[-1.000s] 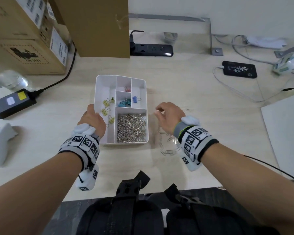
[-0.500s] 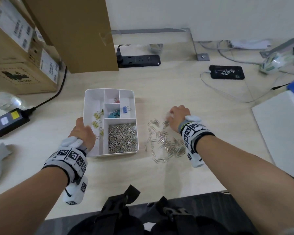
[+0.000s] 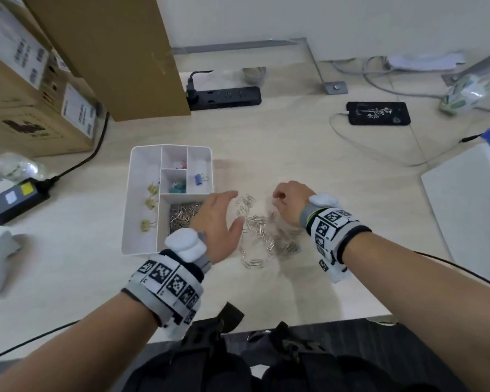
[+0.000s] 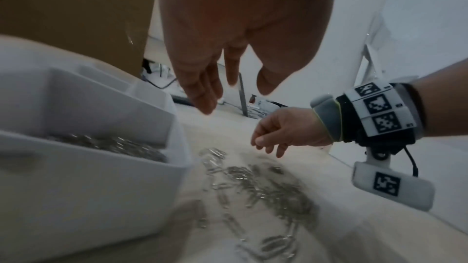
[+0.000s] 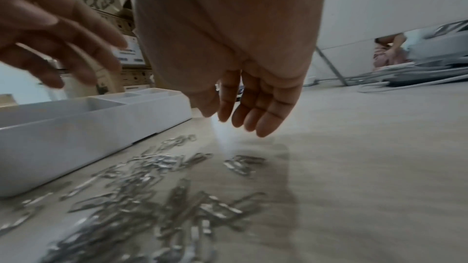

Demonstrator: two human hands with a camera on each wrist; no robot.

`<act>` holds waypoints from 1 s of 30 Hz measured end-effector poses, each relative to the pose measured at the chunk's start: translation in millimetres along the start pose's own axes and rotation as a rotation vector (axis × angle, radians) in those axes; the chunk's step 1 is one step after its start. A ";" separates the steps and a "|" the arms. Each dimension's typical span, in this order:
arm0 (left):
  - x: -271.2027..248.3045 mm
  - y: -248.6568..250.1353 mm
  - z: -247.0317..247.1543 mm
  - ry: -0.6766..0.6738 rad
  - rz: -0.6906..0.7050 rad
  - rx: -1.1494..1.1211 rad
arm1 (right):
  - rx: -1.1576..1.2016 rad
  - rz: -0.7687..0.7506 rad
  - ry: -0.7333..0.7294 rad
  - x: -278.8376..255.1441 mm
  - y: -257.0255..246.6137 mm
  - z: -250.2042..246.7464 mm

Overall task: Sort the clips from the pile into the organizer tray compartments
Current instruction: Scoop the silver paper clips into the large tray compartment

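At far left you have two cardboard boxes (image 3: pixel 26 89), then the white tray (image 3: pixel 142 199) with five compartments: three yellow clips (image 3: pixel 149 203) in the long left one, a pink, a teal and a blue clip (image 3: pixel 199 179) in the small ones, and paper clips in the near one. Your left hand (image 3: pixel 218 222) hovers open over the tray's right edge. The loose pile (image 3: pixel 262 233) lies beside the tray, too many to count. Your right hand (image 3: pixel 290 200) hangs relaxed above it, holding nothing.

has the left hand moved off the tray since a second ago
Yes. The left hand has left the organizer tray's near-left edge and crossed right, now open above the paper clip pile.
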State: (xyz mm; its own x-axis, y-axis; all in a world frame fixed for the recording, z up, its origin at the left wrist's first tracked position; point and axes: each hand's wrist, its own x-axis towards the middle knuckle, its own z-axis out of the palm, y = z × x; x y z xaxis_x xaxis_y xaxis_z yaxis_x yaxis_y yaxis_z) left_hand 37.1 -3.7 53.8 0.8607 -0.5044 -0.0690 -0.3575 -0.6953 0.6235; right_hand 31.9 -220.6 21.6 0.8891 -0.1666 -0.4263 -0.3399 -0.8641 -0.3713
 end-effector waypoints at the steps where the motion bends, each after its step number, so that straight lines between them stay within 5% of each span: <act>1: 4.7 7.2 13.2 -0.070 -0.046 0.019 | -0.018 0.031 -0.006 1.2 10.5 -3.7; 8: 55.1 23.9 51.4 -0.291 -0.259 0.375 | -0.042 0.181 -0.064 -9.2 63.0 -2.2; 11: 67.8 19.4 57.2 -0.273 -0.317 0.500 | 0.000 0.182 -0.091 -16.4 67.6 4.4; 25: 21.2 9.0 75.6 -0.313 -0.210 0.195 | 0.092 -0.131 -0.123 -42.9 34.2 27.0; 30: 0.0 13.5 55.3 -0.519 -0.254 0.482 | -0.155 -0.025 -0.213 -60.8 55.9 20.1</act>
State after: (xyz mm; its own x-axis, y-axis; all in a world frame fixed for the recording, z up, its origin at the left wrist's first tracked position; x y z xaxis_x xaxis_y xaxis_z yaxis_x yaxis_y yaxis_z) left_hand 12.2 -41.4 19.1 0.6992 -0.3918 -0.5980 -0.3922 -0.9096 0.1373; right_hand -47.3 -249.2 10.2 0.8062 -0.0548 -0.5891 -0.2532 -0.9318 -0.2599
